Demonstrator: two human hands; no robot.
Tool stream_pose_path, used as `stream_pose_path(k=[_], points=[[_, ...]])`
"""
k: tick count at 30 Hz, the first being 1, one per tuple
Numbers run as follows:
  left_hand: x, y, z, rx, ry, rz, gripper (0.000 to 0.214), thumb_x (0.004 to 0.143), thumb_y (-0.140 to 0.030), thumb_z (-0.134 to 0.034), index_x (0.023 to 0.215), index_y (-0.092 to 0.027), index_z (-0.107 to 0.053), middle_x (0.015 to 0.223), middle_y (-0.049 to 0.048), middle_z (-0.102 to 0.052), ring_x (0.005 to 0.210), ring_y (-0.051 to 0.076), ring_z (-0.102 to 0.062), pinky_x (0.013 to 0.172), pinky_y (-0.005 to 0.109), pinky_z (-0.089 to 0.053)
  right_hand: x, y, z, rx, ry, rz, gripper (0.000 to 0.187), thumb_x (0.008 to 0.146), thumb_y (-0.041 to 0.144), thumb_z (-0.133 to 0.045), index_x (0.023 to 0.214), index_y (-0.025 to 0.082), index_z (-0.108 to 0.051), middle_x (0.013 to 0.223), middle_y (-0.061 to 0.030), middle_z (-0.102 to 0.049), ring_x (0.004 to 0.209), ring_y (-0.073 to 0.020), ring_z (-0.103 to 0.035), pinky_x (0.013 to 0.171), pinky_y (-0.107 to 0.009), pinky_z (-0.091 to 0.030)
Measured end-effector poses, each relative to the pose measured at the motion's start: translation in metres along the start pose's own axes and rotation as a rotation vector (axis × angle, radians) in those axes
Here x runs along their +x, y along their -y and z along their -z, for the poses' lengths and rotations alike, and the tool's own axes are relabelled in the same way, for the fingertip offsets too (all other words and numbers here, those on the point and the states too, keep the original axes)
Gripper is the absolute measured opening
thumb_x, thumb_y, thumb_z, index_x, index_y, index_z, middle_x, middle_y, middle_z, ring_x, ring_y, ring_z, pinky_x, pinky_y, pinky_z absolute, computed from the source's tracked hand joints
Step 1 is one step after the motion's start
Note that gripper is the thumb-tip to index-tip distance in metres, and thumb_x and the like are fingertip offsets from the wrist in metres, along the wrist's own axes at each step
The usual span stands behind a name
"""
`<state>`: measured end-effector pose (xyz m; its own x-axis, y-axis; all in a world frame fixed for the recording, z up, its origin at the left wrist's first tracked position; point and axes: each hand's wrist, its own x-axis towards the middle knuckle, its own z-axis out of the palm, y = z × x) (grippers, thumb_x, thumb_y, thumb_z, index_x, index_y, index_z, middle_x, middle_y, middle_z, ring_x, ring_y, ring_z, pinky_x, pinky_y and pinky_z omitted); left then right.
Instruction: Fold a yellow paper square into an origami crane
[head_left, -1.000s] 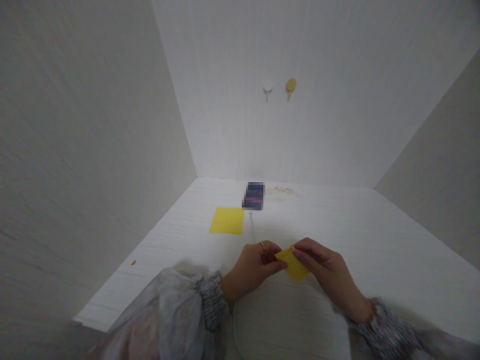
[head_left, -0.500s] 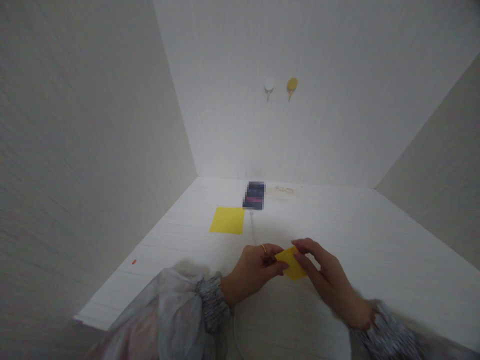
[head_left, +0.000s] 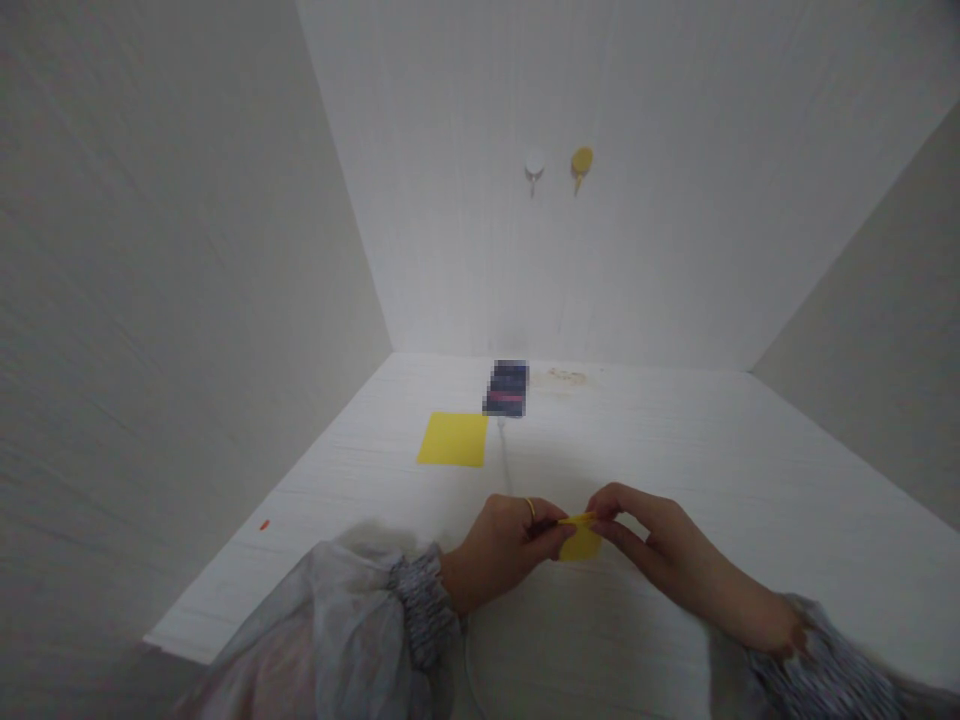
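Observation:
A small folded piece of yellow paper [head_left: 580,541] is held between my two hands, above the white table. My left hand [head_left: 510,545], with a ring on one finger, pinches its left side between thumb and fingers. My right hand [head_left: 652,530] pinches the upper right corner between thumb and fingertips. The paper's top edge shows as a narrow fold running from one hand to the other. Left of my hands, a flat yellow square sheet [head_left: 453,439] lies on the table, touched by neither hand.
Behind the sheet lies a blurred dark phone-like device [head_left: 507,388] with a white cable [head_left: 505,455] running toward me. A white hook [head_left: 534,166] and a yellow hook [head_left: 581,162] are on the back wall. A small red scrap [head_left: 264,524] lies at the left.
The yellow paper has tilted, so its top edge now faces me and less of its face shows. My right hand has turned flatter, its forearm reaching farther right. The sheet stays put.

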<state>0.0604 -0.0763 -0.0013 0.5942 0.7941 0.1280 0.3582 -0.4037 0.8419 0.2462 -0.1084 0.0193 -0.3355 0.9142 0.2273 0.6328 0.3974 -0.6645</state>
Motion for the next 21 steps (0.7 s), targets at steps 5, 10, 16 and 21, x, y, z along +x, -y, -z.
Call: stream_pose_path(k=[5, 10, 16, 21], points=[[0.0005, 0.0016, -0.0015, -0.100, 0.023, 0.060, 0.036, 0.075, -0.042, -0.041, 0.082, -0.014, -0.064, 0.061, 0.0040, -0.064, 0.055, 0.011, -0.058, 0.051, 0.017, -0.042, 0.0013, 0.0031, 0.0007, -0.006, -0.020, -0.024, 0.011, 0.079, 0.019, -0.041, 0.074, 0.018, -0.051, 0.069, -0.0015, -0.058, 0.064, -0.0135, -0.053, 0.059, -0.025, -0.042], [0.0005, 0.0018, -0.0024, -0.154, 0.033, 0.075, 0.036, 0.075, -0.043, -0.042, 0.081, -0.014, -0.064, 0.061, 0.0045, -0.064, 0.055, 0.011, -0.059, 0.052, 0.017, -0.043, 0.0023, 0.0055, 0.0004, 0.028, -0.069, -0.096, 0.013, 0.076, 0.023, -0.045, 0.066, 0.018, -0.051, 0.061, -0.0001, -0.056, 0.058, -0.0130, -0.052, 0.053, -0.024, -0.041], [-0.0010, -0.0009, -0.0025, -0.248, -0.001, 0.079, 0.034, 0.073, -0.041, -0.046, 0.080, -0.013, -0.064, 0.057, 0.0041, -0.062, 0.051, 0.010, -0.057, 0.050, 0.017, -0.043, 0.0006, 0.0068, -0.0002, 0.121, -0.147, -0.127, 0.012, 0.074, 0.025, -0.049, 0.065, 0.018, -0.053, 0.061, 0.0009, -0.058, 0.058, -0.0122, -0.054, 0.054, -0.022, -0.043], [-0.0014, -0.0028, -0.0028, -0.319, -0.013, 0.103, 0.031, 0.071, -0.040, -0.049, 0.078, -0.013, -0.064, 0.053, 0.0029, -0.061, 0.048, 0.008, -0.055, 0.047, 0.015, -0.042, -0.0009, 0.0069, -0.0021, 0.175, -0.202, -0.135, 0.008, 0.072, 0.025, -0.051, 0.067, 0.019, -0.053, 0.061, 0.0017, -0.059, 0.058, -0.0118, -0.056, 0.054, -0.022, -0.044]])
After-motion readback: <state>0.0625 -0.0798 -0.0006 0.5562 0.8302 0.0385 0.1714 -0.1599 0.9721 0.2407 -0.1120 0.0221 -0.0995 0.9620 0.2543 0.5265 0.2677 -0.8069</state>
